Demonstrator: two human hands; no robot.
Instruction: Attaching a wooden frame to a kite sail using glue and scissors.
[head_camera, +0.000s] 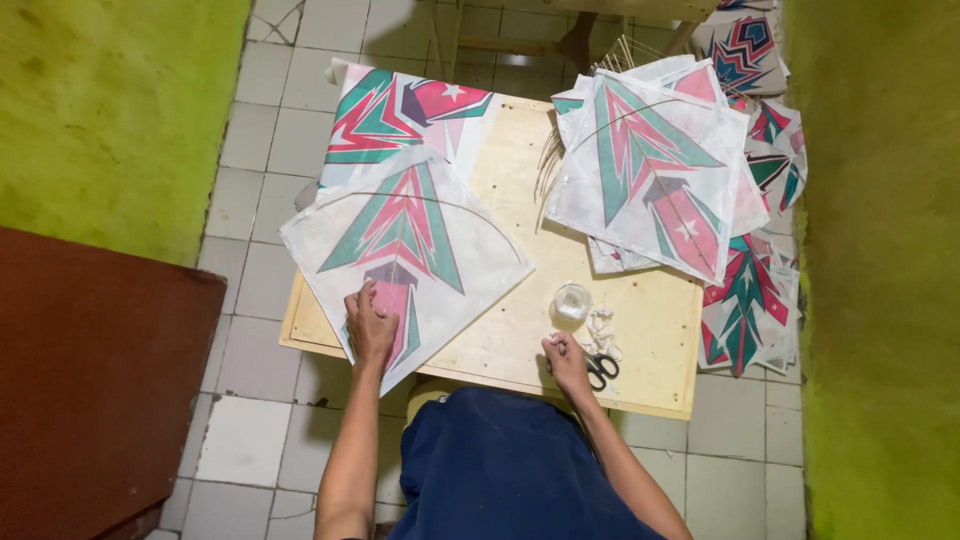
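Kite pinned on the board, other hand at the scissors.

The left hand (370, 325) lies flat, fingers spread, on the lower corner of the kite (405, 245) at the board's (520, 170) front-left edge. The right hand (566, 362) is curled near the front edge, touching the scissors (602, 370) just beside a small tape roll (572, 301); whether it grips anything I cannot tell. Judging by this, a fixing or trimming step is in hand, calling for a firm hold on the kite. A kite stack (650, 170) fills the far-right corner.
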